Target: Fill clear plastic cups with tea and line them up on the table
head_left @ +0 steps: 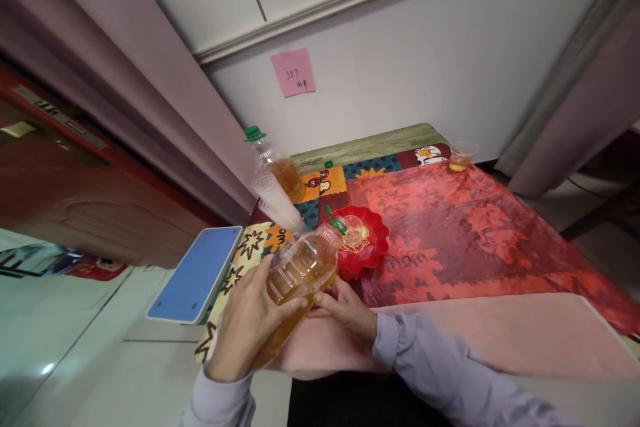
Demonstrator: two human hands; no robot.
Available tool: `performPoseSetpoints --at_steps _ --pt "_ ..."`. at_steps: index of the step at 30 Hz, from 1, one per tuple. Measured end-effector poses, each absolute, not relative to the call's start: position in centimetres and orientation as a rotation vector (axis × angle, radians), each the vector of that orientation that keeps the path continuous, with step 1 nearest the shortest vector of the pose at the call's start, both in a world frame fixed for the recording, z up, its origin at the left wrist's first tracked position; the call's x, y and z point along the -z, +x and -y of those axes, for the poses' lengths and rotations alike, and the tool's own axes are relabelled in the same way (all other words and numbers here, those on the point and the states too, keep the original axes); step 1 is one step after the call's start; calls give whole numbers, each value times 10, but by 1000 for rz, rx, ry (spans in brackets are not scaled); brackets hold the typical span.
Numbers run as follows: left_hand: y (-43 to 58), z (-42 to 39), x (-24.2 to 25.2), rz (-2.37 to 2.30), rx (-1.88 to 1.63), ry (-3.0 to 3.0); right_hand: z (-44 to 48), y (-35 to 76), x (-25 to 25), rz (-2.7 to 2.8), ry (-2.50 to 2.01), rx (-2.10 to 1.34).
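A large clear bottle of amber liquid (300,273) lies tilted between my two hands, its neck with a green ring pointing to the upper right. My left hand (253,310) wraps round its near side, thumb across the front. Gripping its lower right side is my right hand (343,307), with its fingers partly hidden behind the bottle. The bottle's mouth is over a scalloped red dish (376,250). In that dish stands a clear plastic cup (356,232); I cannot tell whether liquid is flowing into it.
Behind the bottle, a stack of plastic cups (277,200) leans near a second bottle with a green cap (287,175). A loose green cap (329,164) lies at the back. One cup with amber liquid (461,159) stands at the far right corner. A blue board (197,273) is left.
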State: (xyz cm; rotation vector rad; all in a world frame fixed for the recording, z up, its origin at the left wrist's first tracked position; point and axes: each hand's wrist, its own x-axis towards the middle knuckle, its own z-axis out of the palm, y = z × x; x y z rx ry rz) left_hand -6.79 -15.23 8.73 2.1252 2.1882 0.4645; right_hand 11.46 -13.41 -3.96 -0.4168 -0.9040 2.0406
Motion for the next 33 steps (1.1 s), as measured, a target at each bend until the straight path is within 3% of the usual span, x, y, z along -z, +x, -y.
performPoseSetpoints --at_steps 33 --pt "-65 153 -93 -2217 -378 2076 135 112 46 944 -402 -2014"
